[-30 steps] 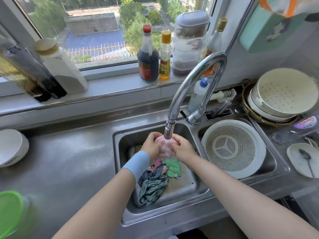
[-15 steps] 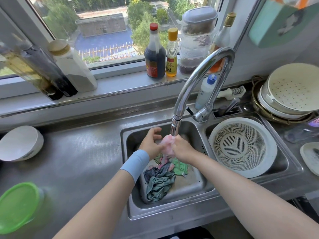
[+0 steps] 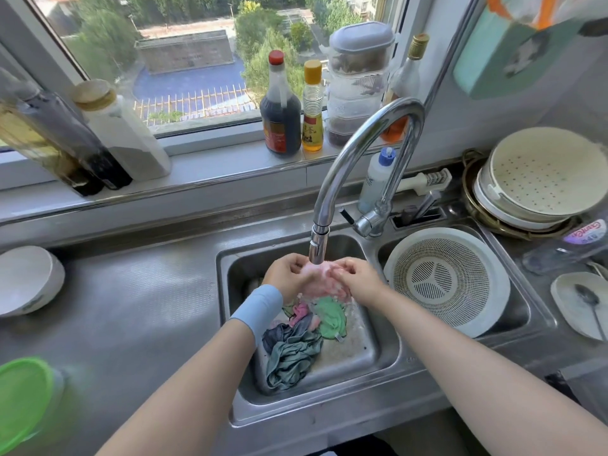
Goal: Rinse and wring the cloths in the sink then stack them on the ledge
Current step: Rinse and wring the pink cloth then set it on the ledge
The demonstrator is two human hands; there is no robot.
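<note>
Your left hand and right hand meet just under the spout. The fingers of both are curled around a wet, bunched-up pink cloth, which is clamped between them. A pale blue wristband circles your left wrist.

Water from the curved chrome faucet runs straight onto the cloth, and its nozzle sits just above your knuckles. You hold the cloth over the far half of the left stainless steel sink basin.

Below your hands, on the basin floor near its left wall, lies a heap of more cloths. A crumpled green cloth is nearest your right wrist, and a grey-teal cloth lies closer to the front rim.

The right basin holds a round white plastic colander.

Behind the sink, the pale window ledge carries a dark sauce bottle with a red cap beside a yellow-capped oil bottle.

On the grey steel surface, a white bowl sits at the left edge. A blurred green lid is at the front-left corner.
</note>
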